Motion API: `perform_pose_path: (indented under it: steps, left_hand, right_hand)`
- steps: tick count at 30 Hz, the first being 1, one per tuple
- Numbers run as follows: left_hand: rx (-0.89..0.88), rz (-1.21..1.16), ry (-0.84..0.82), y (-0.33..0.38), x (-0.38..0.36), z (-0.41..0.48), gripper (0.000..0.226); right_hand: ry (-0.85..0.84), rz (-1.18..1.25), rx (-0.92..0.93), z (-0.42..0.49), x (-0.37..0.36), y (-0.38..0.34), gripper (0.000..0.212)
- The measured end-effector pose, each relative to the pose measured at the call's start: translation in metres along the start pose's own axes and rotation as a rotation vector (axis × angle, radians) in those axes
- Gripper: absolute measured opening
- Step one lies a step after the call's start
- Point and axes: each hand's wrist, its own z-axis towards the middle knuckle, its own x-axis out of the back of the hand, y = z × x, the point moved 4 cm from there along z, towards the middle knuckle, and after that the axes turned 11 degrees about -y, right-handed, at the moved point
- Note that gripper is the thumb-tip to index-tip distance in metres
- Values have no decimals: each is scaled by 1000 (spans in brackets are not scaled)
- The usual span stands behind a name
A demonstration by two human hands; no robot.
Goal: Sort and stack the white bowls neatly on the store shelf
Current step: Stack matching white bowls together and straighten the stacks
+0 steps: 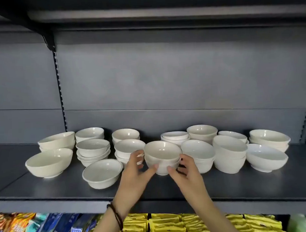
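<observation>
Several white bowls stand on the dark grey shelf (52,190), some single, most in short stacks. At the centre front is a small stack of white bowls (162,153), its top bowl tilted toward me. My left hand (136,170) grips this stack from the left, thumb on the lower bowl and fingers curled behind its rim. My right hand (186,170) grips it from the right in the same way. A single bowl (102,171) sits just left of my left hand. A stack with a tilted top bowl (197,153) stands just right of my right hand.
Larger bowls (49,162) lie at the left end and wide ones (267,156) at the right end. The shelf's back panel (165,80) rises behind the bowls, with another shelf overhead. Below the front edge are yellow packets (166,224) and snack bags (17,224).
</observation>
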Motion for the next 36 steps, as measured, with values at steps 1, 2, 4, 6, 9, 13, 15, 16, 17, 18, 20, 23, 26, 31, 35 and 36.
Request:
perform_pose_path:
  steps: [1, 2, 4, 6, 9, 13, 15, 16, 17, 18, 20, 23, 26, 31, 35, 36]
  left_hand:
    - [-3, -43, -24, -2, -3, 6, 40]
    - [16, -57, -63, -5, -6, 12, 40]
    - [52, -69, -120, -14, -10, 22, 45]
    - [76, -77, -145, -25, -15, 29, 53]
    - [74, -144, -147, -37, -24, 37, 56]
    - [93, -221, -101, -42, -29, 42, 87]
    - [114, -250, -62, -43, -27, 42, 94]
    - [112, -253, -42, -43, -26, 40, 93]
    - [112, -245, -32, -41, -26, 38, 91]
    - [109, -227, -30, -39, -26, 36, 90]
    - [98, -197, -33, -37, -24, 33, 92]
    - [151, -152, -60, -38, -21, 27, 122]
    - [177, -173, -90, -33, -20, 20, 111]
    - [139, -376, -127, -19, -22, 12, 84]
    - [109, -383, -122, -11, -18, 5, 87]
    - [99, -380, -122, -8, -16, 4, 89]
  right_hand:
    - [-12, 29, 0, 5, -3, 0, 54]
    - [-6, 41, -1, 9, -4, 1, 57]
    - [-12, 52, 5, 16, -6, 5, 62]
    - [-46, 64, 5, 21, -9, 9, 67]
    - [-106, 120, 33, 30, -13, 13, 74]
    - [-130, 187, 25, 38, -16, 17, 93]
    - [-132, 229, 13, 38, -15, 19, 104]
    - [-130, 235, 20, 37, -15, 17, 105]
    - [-122, 230, 30, 37, -14, 17, 102]
    - [-116, 210, 52, 37, -14, 19, 94]
    - [-113, 161, 92, 38, -13, 22, 82]
    - [-134, 157, 122, 35, -13, 20, 79]
    - [-164, 190, 134, 30, -12, 13, 72]
    - [-183, 218, 158, 24, -9, 8, 75]
    - [-190, 215, 168, 20, -10, 5, 88]
    - [-187, 218, 168, 19, -10, 3, 90]
